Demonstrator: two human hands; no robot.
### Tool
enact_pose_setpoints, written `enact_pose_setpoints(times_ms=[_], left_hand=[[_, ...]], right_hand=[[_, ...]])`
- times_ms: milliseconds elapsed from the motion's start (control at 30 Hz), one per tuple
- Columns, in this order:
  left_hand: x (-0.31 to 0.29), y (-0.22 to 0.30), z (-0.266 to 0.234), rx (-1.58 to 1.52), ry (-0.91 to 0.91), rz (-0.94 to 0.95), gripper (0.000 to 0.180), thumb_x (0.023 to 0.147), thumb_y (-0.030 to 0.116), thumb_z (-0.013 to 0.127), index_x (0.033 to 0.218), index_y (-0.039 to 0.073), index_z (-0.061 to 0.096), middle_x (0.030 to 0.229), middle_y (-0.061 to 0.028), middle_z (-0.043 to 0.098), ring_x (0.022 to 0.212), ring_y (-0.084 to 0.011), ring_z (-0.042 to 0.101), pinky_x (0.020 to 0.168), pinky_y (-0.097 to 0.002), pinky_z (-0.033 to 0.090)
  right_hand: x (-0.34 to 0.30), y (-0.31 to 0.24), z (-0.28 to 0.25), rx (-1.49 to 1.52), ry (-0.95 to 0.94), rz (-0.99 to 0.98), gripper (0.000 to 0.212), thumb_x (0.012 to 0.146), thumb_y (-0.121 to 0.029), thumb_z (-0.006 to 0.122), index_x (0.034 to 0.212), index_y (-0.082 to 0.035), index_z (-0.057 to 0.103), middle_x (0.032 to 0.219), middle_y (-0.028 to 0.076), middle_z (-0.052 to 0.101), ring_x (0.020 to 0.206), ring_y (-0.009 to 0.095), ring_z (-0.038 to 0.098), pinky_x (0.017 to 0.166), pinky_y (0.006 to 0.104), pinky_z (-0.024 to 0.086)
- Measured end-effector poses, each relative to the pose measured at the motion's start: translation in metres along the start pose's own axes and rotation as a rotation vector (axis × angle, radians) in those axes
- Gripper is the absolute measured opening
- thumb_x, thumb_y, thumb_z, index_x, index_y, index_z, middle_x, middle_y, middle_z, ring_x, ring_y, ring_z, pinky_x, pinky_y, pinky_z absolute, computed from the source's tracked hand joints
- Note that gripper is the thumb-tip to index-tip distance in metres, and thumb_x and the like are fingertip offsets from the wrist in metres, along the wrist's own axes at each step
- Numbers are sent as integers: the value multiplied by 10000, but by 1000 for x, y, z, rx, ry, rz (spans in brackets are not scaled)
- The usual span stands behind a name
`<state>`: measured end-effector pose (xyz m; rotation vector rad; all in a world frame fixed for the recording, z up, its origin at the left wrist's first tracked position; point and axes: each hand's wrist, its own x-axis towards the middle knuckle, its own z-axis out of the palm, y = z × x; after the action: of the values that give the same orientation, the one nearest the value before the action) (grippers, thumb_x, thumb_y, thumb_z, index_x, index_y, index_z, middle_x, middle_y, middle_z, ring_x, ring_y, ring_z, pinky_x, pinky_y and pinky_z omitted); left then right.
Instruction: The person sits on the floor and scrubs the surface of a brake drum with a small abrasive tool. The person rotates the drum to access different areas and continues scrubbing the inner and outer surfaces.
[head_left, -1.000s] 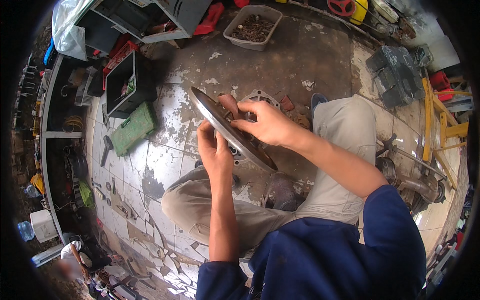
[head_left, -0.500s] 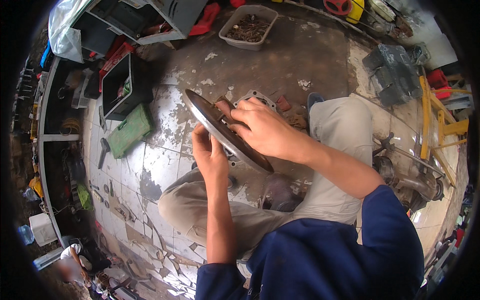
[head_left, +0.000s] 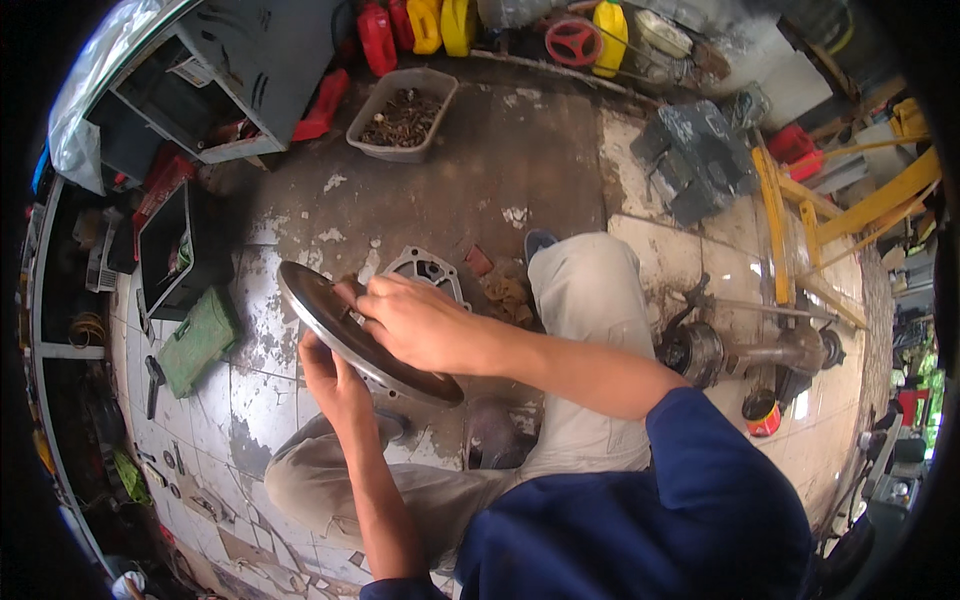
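Since the earlier frame, the view has been turned rightward. A metal disc [head_left: 352, 334] is held tilted above the floor [head_left: 510, 170], its lower edge clamped by the left hand [head_left: 338, 388]; a reddish-brown piece [head_left: 345, 292] is pinched against its face by the right hand [head_left: 418, 322]; farther right, a red tin [head_left: 763, 420] is seen.

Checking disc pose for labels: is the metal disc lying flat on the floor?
No, the left hand holds the metal disc at a tilt.
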<state>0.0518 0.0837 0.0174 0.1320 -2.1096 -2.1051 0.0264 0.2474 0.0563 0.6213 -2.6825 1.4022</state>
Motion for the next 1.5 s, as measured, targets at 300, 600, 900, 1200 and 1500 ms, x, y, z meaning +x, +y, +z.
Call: enact_pose_setpoints(times_ms=[300, 600, 900, 1200, 1500], left_hand=[[-1, -7, -6, 3, -2, -32, 272, 974, -6, 527, 1244, -24, 506, 1270, -129, 544, 1153, -183, 545, 962, -297, 451], [-3, -8, 5, -15, -9, 92, 237, 973, 47, 586, 1185, 6, 486, 1278, -102, 562, 1104, -159, 604, 882, -293, 521], [-1, 3, 5, -123, -18, 0, 246, 957, 44, 594, 1187, -15, 527, 1246, -147, 617, 1144, -238, 624, 962, -347, 501], [1, -7, -3, -50, -10, 5, 209, 964, 41, 602, 1167, -9, 587, 1109, -109, 673, 1062, -186, 650, 914, -320, 508], [0, 5, -1, -29, -3, -74, 166, 990, 49, 572, 1140, -21, 583, 1044, -79, 642, 922, -123, 613, 821, -267, 505]], right_hand=[[-1, -10, -5, -45, -84, 38, 410, 936, -104, 573, 1338, -25, 555, 1009, 179, 567, 934, 362, 593, 825, 436, 472], [2, -27, -13, -10, -72, 104, 236, 936, -48, 569, 1155, 30, 607, 957, 183, 573, 890, 358, 601, 809, 380, 469], [8, -25, -12, 65, 9, 102, 193, 928, -50, 584, 1092, 47, 613, 965, 174, 605, 867, 331, 605, 798, 342, 470], [9, -18, -9, 35, -6, 178, 220, 945, -115, 595, 1109, 27, 630, 973, 160, 599, 887, 353, 611, 764, 396, 465], [8, -9, -13, 141, -83, 170, 406, 966, -163, 555, 1349, -26, 557, 1020, 178, 600, 1000, 355, 607, 853, 409, 469]])
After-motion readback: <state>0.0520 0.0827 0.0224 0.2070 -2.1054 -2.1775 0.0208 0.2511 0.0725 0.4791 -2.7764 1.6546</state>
